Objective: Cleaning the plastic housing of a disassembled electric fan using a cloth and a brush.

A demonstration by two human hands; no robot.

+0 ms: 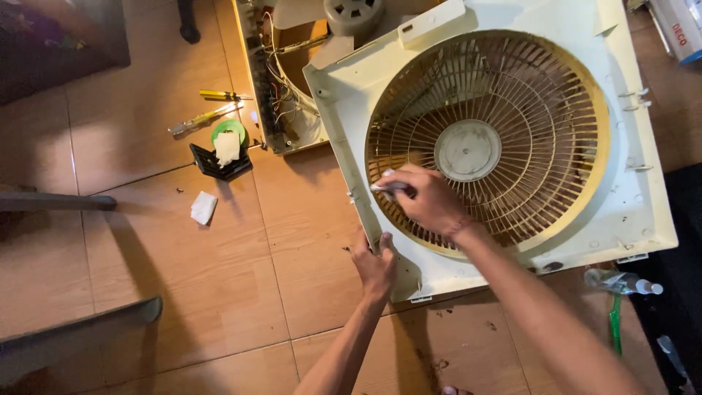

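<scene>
A cream square fan cover with a round dusty grille lies on the tiled floor. My right hand presses a small white wad of cloth or tissue against the grille's lower left slats. At the cover's near left edge, my left hand grips the frame and holds it steady. The grille's round hub sits just right of my right hand.
The fan's opened body with wires lies behind the cover. Two screwdrivers, a black tray with a green lid and tissue, and a loose tissue lie to the left. A spray bottle sits at right.
</scene>
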